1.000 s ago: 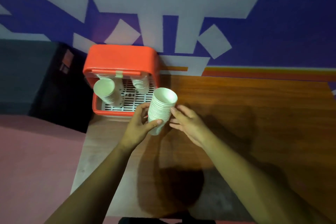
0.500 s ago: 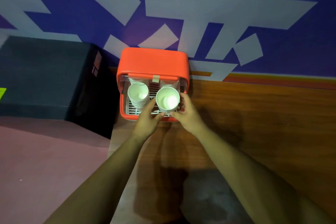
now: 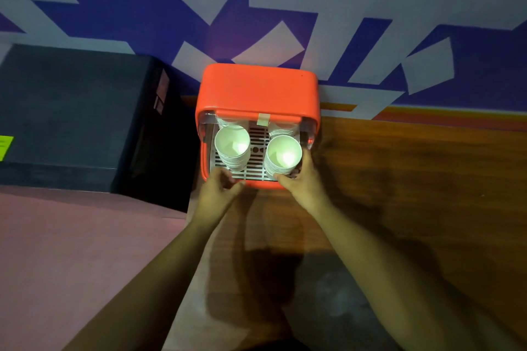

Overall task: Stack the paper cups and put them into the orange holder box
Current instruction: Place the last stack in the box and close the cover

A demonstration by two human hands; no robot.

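The orange holder box [image 3: 258, 88] stands against the wall at the table's far left corner, its front open over a white slotted tray [image 3: 255, 171]. A stack of white paper cups [image 3: 232, 148] stands at the tray's front left. A second stack [image 3: 283, 158] stands at the front right, and my right hand [image 3: 301, 179] grips its lower part from the right. My left hand [image 3: 221, 188] has its fingers loosely curled at the tray's front edge, holding nothing. Two more cup stacks [image 3: 281, 129] show partly at the back of the box.
The wooden table [image 3: 413, 194] stretches to the right of the box. A black cabinet [image 3: 79, 117] stands to the left, below a blue and white patterned wall [image 3: 285, 8]. Pink floor [image 3: 71, 251] lies beyond the table's left edge.
The stack both hands held has gone forward and down onto the tray's front right. My left hand has let go and drawn back left; my right hand still grips it.
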